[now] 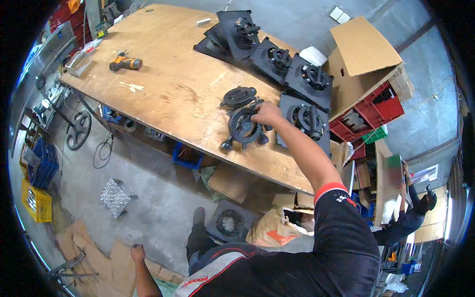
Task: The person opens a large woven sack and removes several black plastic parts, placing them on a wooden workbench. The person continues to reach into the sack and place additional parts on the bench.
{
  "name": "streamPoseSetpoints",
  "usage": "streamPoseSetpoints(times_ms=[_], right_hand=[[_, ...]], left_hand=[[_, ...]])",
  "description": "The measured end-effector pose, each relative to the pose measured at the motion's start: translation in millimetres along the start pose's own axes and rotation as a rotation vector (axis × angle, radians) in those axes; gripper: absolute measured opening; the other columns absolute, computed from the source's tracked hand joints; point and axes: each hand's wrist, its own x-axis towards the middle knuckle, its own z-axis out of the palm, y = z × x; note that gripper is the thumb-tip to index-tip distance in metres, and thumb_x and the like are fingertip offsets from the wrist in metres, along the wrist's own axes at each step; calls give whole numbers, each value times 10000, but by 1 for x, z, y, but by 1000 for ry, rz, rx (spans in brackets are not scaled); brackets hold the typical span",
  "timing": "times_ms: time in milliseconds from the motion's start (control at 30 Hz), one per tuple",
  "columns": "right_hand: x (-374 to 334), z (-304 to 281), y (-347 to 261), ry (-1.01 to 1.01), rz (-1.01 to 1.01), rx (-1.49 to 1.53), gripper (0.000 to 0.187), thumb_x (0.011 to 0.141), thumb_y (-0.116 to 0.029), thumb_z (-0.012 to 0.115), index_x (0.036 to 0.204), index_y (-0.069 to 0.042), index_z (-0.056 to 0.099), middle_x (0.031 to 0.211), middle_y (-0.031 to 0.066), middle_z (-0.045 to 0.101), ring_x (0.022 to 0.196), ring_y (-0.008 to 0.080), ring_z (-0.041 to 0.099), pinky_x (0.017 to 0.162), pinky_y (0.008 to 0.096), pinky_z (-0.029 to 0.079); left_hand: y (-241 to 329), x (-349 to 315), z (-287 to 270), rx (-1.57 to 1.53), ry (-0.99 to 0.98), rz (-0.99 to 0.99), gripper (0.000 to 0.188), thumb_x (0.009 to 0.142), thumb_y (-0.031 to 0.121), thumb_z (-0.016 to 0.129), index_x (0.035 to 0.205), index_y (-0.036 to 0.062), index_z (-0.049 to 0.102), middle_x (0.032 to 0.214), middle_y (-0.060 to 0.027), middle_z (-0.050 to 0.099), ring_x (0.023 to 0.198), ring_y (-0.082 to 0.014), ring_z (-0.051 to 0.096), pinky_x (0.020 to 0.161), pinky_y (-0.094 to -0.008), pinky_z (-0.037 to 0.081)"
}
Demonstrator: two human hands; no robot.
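Observation:
My right hand [267,114] reaches over the wooden table and is closed on the rim of a black ring-shaped base [239,140] with knob-like feet or casters sticking out. The part of the rim under my fingers is hidden. Just behind it lies a round black disc [239,97]. To the right of my right hand is a black square panel [288,106] with a round fitting on it. My left hand [137,252] hangs low over the floor at the lower left, fingers curled, nothing visible in them.
More black panels [296,79] line the table's right side. An orange cordless drill [125,63] lies at its left. An open cardboard box [366,47] stands above red crates [368,113]. A metal stool [117,198] stands on the floor; another person [413,218] works at far right.

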Motion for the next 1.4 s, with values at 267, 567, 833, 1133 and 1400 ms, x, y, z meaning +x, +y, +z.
streamPoseSetpoints(times_ms=[267,567,833,1133,1400], right_hand=[[5,30,22,567,-343,442,551,785,-234,683,1305,-74,591,1327,207,571,1245,375,533,1080,415,419],[-316,264,172,54,-133,493,317,837,-268,644,1097,-96,699,1016,147,677,992,351,644,854,479,516],[-413,397,400,449,570,535,271,846,-171,580,1041,-41,716,1010,199,669,987,391,631,900,469,507],[-298,570,536,-638,612,647,675,758,-322,733,1359,-52,584,1488,201,463,1341,307,490,1114,398,397],[-289,668,425,-642,474,762,1144,654,-476,843,1552,-97,244,1602,209,257,1428,381,350,1167,446,327]], left_hand=[[-19,-7,101,78,-255,348,354,898,265,642,1114,-16,665,1174,-191,672,1133,-341,612,1024,-457,442],[531,-140,149,-110,-628,1287,365,861,215,700,1178,42,644,1105,-171,686,1001,-331,667,898,-399,517],[689,-315,354,244,-639,2182,484,829,343,700,1211,58,618,1328,-195,564,1231,-387,522,1069,-481,402],[712,-358,404,534,-441,2058,419,828,369,662,1101,53,698,1334,-177,581,1348,-379,429,1156,-501,300],[710,-357,398,545,-497,1998,376,797,285,652,1106,75,683,1339,-139,574,1328,-364,449,1145,-532,293]])
